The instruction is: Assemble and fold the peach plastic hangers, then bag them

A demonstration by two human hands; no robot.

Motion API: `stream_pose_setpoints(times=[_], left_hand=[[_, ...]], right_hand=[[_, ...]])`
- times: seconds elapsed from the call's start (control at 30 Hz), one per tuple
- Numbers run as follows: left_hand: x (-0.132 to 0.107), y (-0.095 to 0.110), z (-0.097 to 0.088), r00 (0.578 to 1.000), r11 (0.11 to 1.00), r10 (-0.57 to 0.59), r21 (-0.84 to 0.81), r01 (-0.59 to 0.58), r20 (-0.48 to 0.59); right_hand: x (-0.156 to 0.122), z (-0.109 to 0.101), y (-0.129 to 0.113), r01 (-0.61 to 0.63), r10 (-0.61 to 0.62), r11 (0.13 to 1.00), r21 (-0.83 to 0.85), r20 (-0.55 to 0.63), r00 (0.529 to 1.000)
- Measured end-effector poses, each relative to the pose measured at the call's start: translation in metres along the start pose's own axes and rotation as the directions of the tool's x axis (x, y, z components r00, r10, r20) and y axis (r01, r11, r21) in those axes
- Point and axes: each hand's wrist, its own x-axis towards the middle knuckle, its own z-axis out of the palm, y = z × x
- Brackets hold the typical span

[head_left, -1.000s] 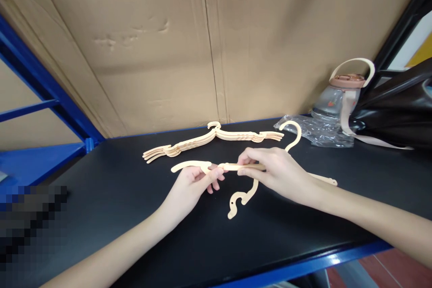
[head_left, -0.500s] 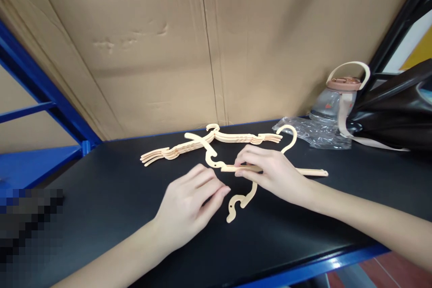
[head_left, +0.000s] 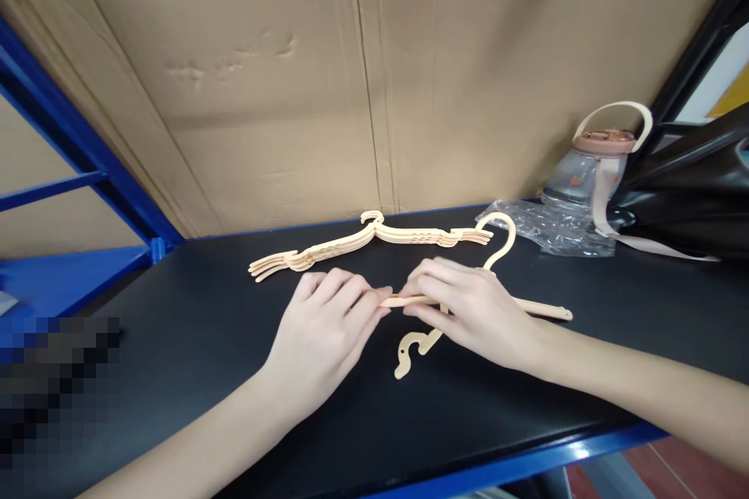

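Note:
A cream folding clothes hanger is held between my two hands just above the black tabletop. My right hand pinches its straight bar between thumb and fingers. Close by on the left, my left hand is closed on the bar's left end, thumb against fingertips. The hanger's curved hook rises behind my right hand, and one notched arm points down toward me, below the fingers. The other arm is hidden by my left hand. Behind my hands lies a stack of several matching clothes hangers.
Clear plastic wrap lies at the back right, next to a clear bottle with a pink lid and strap. A black bag sits at the right edge. Cardboard stands behind the table; a blue frame rises at left.
My left hand has moved up and right and closed on the hanger's left end. The arm that stuck out up and left is no longer visible. My right hand still grips the bar.

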Motion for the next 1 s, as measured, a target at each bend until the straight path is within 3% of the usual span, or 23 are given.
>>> stream_pose_setpoints(times=[0.07,0.13,0.27,0.37,0.53,0.6,0.7,0.83,0.93,1.0], left_hand=[[0.000,-0.003,-0.002,1.000,1.000,-0.023,0.005,0.023,0.006],[0.000,-0.009,-0.004,0.999,0.999,-0.048,0.015,0.047,0.010],[0.001,-0.020,-0.005,0.995,0.995,-0.093,0.033,0.092,0.023],[0.001,-0.026,-0.005,0.992,0.992,-0.122,0.040,0.121,0.035],[0.002,-0.032,-0.005,0.977,0.977,-0.209,0.046,0.208,0.030],[0.001,-0.035,-0.005,0.952,0.952,-0.304,0.024,0.304,0.035],[0.000,-0.044,-0.004,0.875,0.868,-0.478,-0.114,0.483,0.069],[-0.002,-0.059,-0.001,0.794,0.758,-0.597,-0.240,0.606,0.117],[-0.003,-0.069,-0.001,0.799,0.779,-0.594,-0.182,0.600,0.094],[-0.002,-0.075,-0.003,0.813,0.804,-0.577,-0.122,0.582,0.078]], right_hand=[[-0.001,-0.001,-0.002,0.069,-0.082,0.990,-0.122,-0.110,0.990],[-0.001,-0.003,-0.005,0.178,-0.206,0.965,-0.191,-0.135,0.969],[-0.004,-0.004,-0.009,0.394,-0.386,0.918,-0.047,0.126,0.914],[-0.006,-0.001,-0.008,0.392,-0.392,0.918,0.056,0.268,0.880],[-0.005,-0.002,-0.006,0.345,-0.356,0.934,0.093,0.301,0.885],[-0.003,-0.005,-0.007,0.298,-0.321,0.947,0.120,0.296,0.900],[0.002,-0.010,-0.002,0.195,-0.223,0.972,0.133,0.247,0.943],[0.007,-0.017,0.024,-0.079,0.054,0.972,0.223,0.116,0.992],[0.011,-0.019,0.053,-0.329,0.308,0.802,0.499,0.125,0.943],[0.014,-0.020,0.070,-0.377,0.408,0.719,0.584,0.085,0.909]])
